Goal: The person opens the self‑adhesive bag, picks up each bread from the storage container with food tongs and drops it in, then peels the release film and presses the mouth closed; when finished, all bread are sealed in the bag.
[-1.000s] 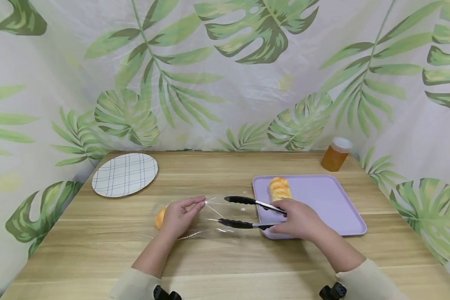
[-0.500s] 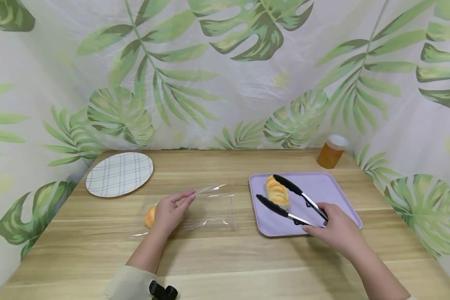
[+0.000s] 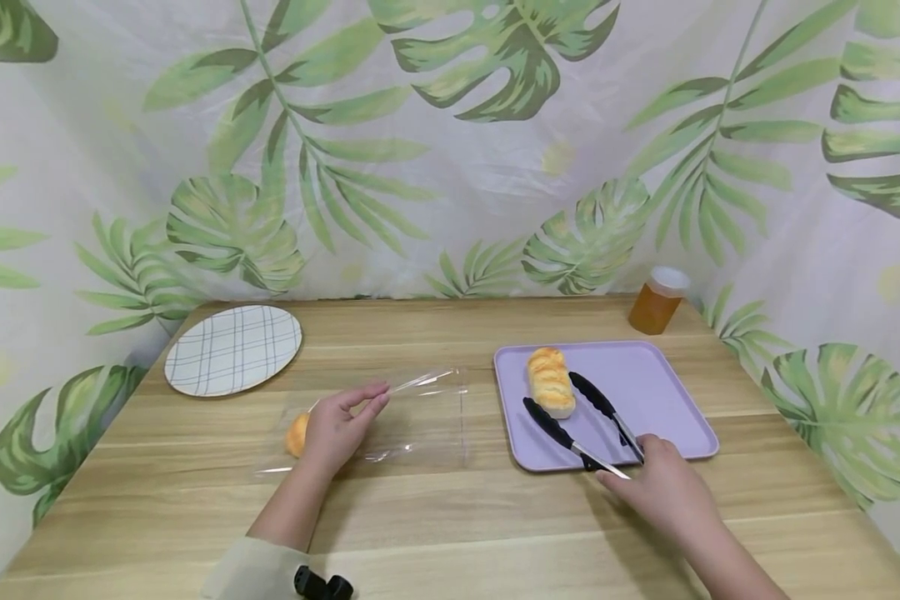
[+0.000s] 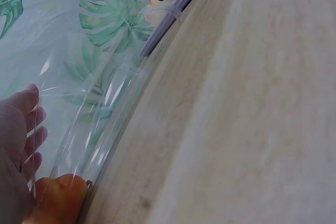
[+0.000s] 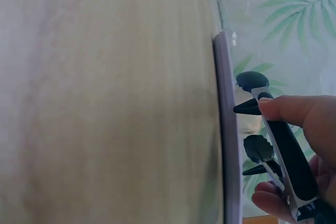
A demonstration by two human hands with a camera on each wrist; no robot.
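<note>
My left hand (image 3: pixel 341 429) pinches the upper layer of a clear plastic bag (image 3: pixel 427 417) between thumb and fingertips, lifting it off the table. Inside the bag's left end lies an orange-brown bread roll (image 4: pixel 62 198), partly hidden by the hand in the head view. With my right hand (image 3: pixel 667 492) I grip black-tipped metal tongs (image 3: pixel 607 408) over the purple tray (image 3: pixel 660 392). Their arms are spread, with the tips near the lower end of a golden bread roll (image 3: pixel 551 382) on the tray's left side. Whether a tip touches the roll, I cannot tell.
A checked white plate (image 3: pixel 232 350) rests at the back left of the wooden table (image 3: pixel 435 533). At the back right stands a jar (image 3: pixel 656 302) of amber contents with a white lid. A leaf-patterned cloth (image 3: pixel 450 150) hangs behind the table.
My right hand has moved the tongs from the bag to the right, over the tray, then slightly nearer to me. The left hand still pinches the bag, whose right end now lies flatter.
</note>
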